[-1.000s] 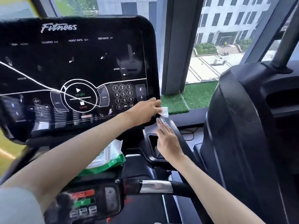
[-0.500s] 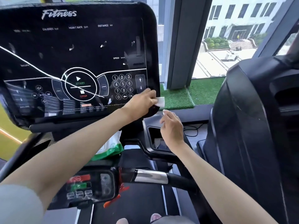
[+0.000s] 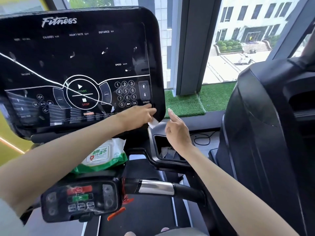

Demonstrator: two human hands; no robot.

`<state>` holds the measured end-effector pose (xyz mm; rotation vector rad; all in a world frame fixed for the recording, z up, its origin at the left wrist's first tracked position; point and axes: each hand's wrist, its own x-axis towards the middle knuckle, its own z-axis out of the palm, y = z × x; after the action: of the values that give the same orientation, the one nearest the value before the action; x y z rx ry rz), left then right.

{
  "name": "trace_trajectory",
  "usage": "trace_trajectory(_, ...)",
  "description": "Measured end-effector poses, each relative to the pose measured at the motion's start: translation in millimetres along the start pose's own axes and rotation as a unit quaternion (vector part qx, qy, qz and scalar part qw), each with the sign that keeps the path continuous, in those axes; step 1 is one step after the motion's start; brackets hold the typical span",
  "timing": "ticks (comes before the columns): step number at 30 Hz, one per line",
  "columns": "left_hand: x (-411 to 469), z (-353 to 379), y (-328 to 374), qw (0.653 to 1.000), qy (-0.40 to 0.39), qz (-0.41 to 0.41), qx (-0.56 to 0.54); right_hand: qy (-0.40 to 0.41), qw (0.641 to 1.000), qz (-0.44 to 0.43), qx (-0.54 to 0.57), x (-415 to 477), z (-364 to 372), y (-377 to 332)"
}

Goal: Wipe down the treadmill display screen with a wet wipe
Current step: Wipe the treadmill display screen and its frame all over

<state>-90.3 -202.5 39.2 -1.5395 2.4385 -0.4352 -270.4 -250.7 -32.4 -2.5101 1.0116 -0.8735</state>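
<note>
The person's left hand (image 3: 139, 114) presses against the lower right corner of the treadmill display screen (image 3: 81, 65), fingers pinched around a folded white wet wipe (image 3: 153, 123) that pokes out just below the screen's edge. The right hand (image 3: 177, 130) hangs just beside that corner, fingers loosely spread and holding nothing, above an open side pocket (image 3: 167, 150). A green-and-white pack of wipes (image 3: 102, 154) sits under the console.

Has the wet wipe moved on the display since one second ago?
Yes. The wet wipe, held in the left hand, slid down past the lower right corner of the display, where before it stuck out beside that edge.
</note>
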Motion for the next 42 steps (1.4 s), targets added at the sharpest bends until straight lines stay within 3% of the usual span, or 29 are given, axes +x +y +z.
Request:
trace_trajectory(4, 11, 0, 8, 0.996, 0.062, -0.063, -0.024, -0.041, 0.999, 0.011, -0.005, -2, 3, -4)
trace_trajectory(8, -3, 1, 4, 0.999, 0.017, 0.017, -0.031, -0.05, 0.998, 0.011, 0.021, -1, 2, -3)
trace_trajectory(13, -34, -3, -27, 0.997, 0.037, -0.007, -0.061, -0.043, 0.998, -0.002, 0.053, -2, 10, -4)
trace_trajectory(21, -30, 6, -7, 0.979, 0.031, -0.157, -0.125, 0.0, 0.998, -0.029, 0.056, -7, 9, -21)
trace_trajectory(25, -17, -1, 17, 0.974, 0.013, -0.18, -0.136, -0.022, 0.997, -0.066, 0.033, -6, 12, -32)
trace_trajectory(34, -105, 23, -17, 0.946, 0.053, -0.276, -0.159, -0.051, 0.988, -0.123, 0.079, 1, 31, -65)
trace_trajectory(42, -154, 28, -34, 0.948, 0.05, -0.287, -0.129, -0.08, 0.986, -0.137, 0.052, 10, 41, -112)
